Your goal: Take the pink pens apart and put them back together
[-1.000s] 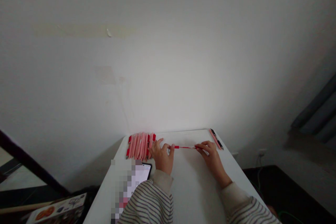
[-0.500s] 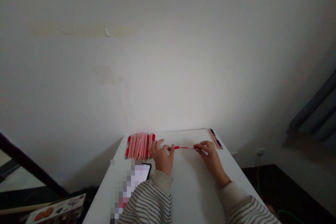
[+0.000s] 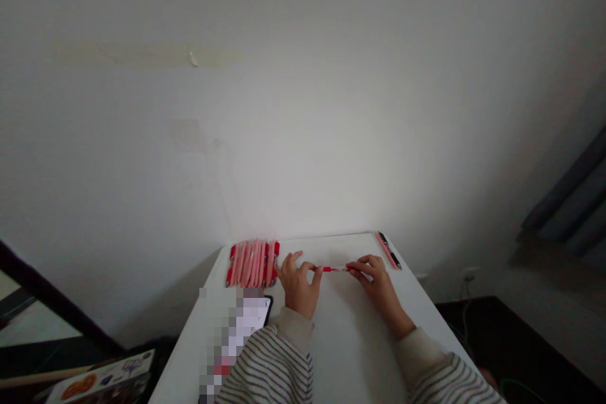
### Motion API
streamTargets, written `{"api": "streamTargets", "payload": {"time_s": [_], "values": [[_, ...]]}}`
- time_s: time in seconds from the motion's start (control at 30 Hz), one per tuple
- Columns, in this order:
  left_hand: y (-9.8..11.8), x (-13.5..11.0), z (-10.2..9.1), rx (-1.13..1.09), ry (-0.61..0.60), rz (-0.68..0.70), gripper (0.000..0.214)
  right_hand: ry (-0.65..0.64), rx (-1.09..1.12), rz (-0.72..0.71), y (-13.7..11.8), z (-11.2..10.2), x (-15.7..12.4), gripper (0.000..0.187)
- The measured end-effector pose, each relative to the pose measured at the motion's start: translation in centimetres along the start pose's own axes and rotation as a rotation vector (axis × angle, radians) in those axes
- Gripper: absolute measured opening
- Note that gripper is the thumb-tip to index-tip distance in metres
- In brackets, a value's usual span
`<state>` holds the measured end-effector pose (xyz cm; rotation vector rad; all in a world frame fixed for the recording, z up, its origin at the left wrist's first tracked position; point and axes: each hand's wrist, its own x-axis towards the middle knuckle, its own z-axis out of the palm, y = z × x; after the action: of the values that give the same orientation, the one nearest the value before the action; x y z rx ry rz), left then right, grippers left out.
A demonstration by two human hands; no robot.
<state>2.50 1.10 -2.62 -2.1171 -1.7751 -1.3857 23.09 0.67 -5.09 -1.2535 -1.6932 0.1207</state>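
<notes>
Red pen (image 3: 335, 269) pinched at both ends: one end between thumb and forefinger of the left hand (image 3: 300, 284), other end in the closed fingertips of the right hand (image 3: 376, 281), low over the table (image 3: 350, 341). Compared with a second ago, left hand now closer to the right, with less red showing between them; probably two parts pushed together. Row of pink pens (image 3: 252, 263) just beyond the left hand, unchanged.
</notes>
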Motion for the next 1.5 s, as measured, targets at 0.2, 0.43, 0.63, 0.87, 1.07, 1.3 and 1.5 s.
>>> {"api": "streamTargets", "payload": {"time_s": [0.2, 0.43, 0.63, 0.87, 1.07, 1.3, 1.5], "values": [[0.5, -0.2, -0.4, -0.019, -0.082, 0.009, 0.011, -0.025, 0.028, -0.006, -0.1, 0.0, 0.0, 0.022], [0.6, 0.0, -0.6, 0.002, -0.112, 0.008, 0.006, -0.057, 0.055, 0.006, 0.0, 0.1, 0.0, 0.023], [0.5, 0.0, -0.5, -0.003, -0.111, 0.014, 0.007, -0.069, 0.053, -0.009, 0.2, 0.0, 0.0, 0.021], [0.5, 0.2, -0.7, -0.005, -0.114, 0.015, 0.01, -0.082, 0.054, -0.02, 0.2, 0.1, 0.0, 0.019], [0.7, 0.3, -0.9, 0.003, -0.112, 0.005, 0.01, -0.068, 0.046, -0.031, 0.1, 0.0, 0.1, 0.018], [0.4, 0.6, -1.2, 0.06, -0.095, -0.029, 0.02, -0.027, 0.038, -0.005, 0.1, -0.4, 0.1, 0.021], [0.0, 0.7, -1.7, 0.226, -0.112, -0.117, 0.018, 0.015, 0.021, 0.042, 0.4, -0.6, 0.1, 0.028]]}}
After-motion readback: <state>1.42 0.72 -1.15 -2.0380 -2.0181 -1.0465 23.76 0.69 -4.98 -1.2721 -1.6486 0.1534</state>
